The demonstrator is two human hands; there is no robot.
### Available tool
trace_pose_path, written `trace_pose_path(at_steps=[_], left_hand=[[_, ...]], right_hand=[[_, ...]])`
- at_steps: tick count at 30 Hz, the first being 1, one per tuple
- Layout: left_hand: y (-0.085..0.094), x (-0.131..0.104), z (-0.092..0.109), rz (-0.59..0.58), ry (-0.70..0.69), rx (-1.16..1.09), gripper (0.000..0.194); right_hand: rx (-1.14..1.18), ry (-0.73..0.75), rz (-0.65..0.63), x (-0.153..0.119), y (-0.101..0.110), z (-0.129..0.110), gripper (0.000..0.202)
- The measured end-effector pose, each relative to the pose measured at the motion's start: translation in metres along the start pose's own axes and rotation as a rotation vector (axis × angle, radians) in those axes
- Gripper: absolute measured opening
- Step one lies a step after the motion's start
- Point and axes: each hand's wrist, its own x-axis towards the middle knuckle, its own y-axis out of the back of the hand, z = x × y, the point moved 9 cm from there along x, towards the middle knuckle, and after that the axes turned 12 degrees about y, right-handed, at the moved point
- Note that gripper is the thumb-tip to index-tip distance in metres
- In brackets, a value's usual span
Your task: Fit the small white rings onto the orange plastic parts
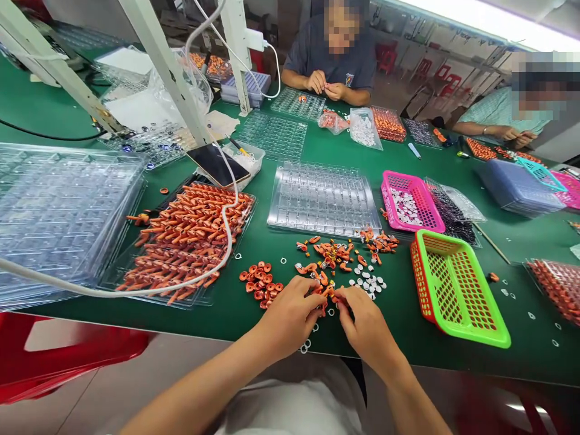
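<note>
fingers (309, 283) of left hand (286, 315) and right hand (365, 317) narrowly around orange parts (331, 294)

Your bare left hand (290, 314) and bare right hand (368, 321) nearly meet in front of you, fingers curled and thumbs drawn in, as your bare left forearm (203, 380) and bare right forearm (413, 396) slant inward.

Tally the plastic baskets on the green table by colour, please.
Pink baskets, one near and one at the right edge: 2
Green basket: 1
Red basket, under the green one: 1
Light blue basket: 1
Total: 5
</note>
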Motion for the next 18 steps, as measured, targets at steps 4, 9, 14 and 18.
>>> trace_pose_path(at_steps=[4, 9, 14, 18], left_hand=[[-0.003, 0.002, 0.004, -0.013, -0.014, 0.034, 0.022], [-0.005, 0.004, 0.013, -0.018, -0.032, 0.081, 0.017], [0.0, 0.003, 0.013, 0.083, -0.024, 0.076, 0.037], [0.004, 0.002, 0.022, 0.114, -0.091, -0.018, 0.047]], right_hand=[[0.118, -0.103, 0.135, -0.022, 0.012, 0.005, 0.031], [0.259, -0.245, 0.275, -0.038, 0.013, 0.017, 0.03], [0.379, -0.305, 0.288, -0.041, 0.009, 0.025, 0.027], [0.438, -0.293, 0.293, -0.038, 0.012, 0.022, 0.026]])
